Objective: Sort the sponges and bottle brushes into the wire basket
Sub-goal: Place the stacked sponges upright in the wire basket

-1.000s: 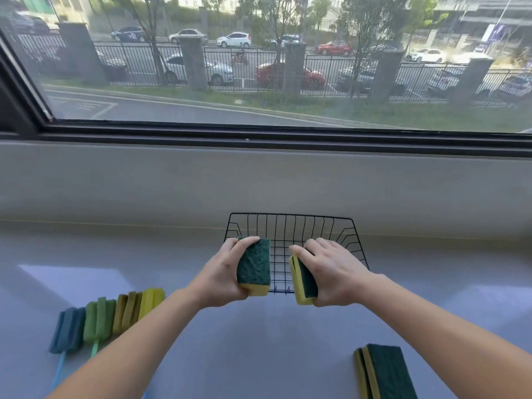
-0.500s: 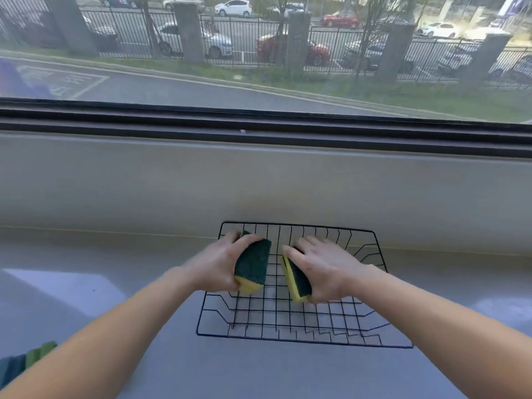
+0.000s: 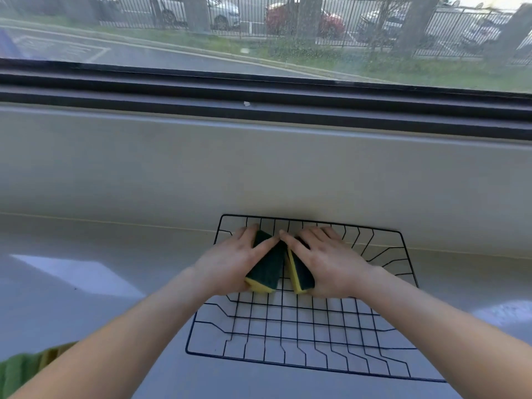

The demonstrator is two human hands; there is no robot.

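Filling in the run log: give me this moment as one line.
left hand: holds sponge | right hand: holds sponge | both in basket, far end, sponges side by side | released: no

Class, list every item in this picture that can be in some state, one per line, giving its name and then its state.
Left hand: closed on the left sponge.
Right hand: closed on the right sponge.
Left sponge: gripped, tilted, green face up, inside the basket.
Right sponge: gripped, tilted on edge, inside the basket.
Wire basket: upright on the counter, holding only these two sponges.
Brush heads: lower-left edge, mostly cropped, outside the basket.
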